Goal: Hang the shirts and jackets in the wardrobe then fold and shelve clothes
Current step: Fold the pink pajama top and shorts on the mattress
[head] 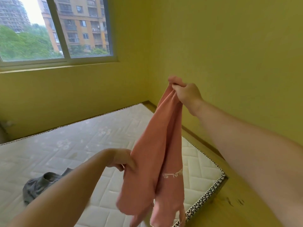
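While my right hand is up in front of the yellow wall, it pinches the top end of one pink garment, fingers curled tight on a bunched bit of fabric. Left hand is lower and nearer to me and grips the same garment at its left edge, about mid-length. So 2 hands, both grasping, 1 item between them.

Pink garment: hangs in air, long and folded lengthwise, with loose ends dangling at the bottom of view. 1 line of white lettering on the right half, not legible. It hangs above the near right corner of the mattress; can't tell if the lower ends touch it.

Other clothes in view: 1 grey garment, crumpled, lying on the mattress to the left, partly hidden behind my left forearm. Well apart from the pink one.

1 mattress, white, quilted, patterned trim on the edge, pushed into the room corner. Yellowish floor runs along its right side, with a few dark marks on it.

1 window, 2 panes, upper left. Apartment blocks and trees outside.
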A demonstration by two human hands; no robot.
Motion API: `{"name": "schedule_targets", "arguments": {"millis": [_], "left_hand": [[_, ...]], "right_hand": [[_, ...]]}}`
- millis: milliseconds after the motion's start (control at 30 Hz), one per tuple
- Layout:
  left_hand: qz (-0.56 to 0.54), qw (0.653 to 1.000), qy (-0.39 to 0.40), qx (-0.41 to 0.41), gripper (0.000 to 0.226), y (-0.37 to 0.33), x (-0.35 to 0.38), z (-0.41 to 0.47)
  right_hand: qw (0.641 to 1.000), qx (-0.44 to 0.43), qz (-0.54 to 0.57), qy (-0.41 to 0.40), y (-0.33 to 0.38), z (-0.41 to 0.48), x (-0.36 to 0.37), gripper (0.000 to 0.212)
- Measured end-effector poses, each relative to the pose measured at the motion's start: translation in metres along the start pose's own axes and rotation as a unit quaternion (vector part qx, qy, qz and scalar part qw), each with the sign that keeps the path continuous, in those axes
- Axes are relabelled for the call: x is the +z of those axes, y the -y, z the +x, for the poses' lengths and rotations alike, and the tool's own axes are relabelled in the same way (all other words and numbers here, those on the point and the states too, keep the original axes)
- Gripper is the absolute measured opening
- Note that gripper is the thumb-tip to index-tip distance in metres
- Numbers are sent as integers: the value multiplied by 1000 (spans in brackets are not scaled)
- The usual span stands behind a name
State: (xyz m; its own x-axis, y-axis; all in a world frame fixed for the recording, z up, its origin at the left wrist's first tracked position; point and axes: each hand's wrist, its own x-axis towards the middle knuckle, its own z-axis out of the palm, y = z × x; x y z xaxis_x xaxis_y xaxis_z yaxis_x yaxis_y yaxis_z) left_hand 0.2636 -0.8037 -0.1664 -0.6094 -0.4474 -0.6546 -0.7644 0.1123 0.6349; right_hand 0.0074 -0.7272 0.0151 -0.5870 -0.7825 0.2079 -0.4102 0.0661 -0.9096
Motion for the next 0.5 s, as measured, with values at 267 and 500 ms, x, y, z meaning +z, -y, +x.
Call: {"name": "schedule_targets", "arguments": {"millis": [267,500], "left_hand": [[350,927,-135,-14,18,-11,-25,7],[190,916,-353,5,7,-21,-53,3]], "right_hand": [[989,25,-118,-84,-32,-8,-31,33],[984,63,-138,-90,-44,-17,-37,34]]}}
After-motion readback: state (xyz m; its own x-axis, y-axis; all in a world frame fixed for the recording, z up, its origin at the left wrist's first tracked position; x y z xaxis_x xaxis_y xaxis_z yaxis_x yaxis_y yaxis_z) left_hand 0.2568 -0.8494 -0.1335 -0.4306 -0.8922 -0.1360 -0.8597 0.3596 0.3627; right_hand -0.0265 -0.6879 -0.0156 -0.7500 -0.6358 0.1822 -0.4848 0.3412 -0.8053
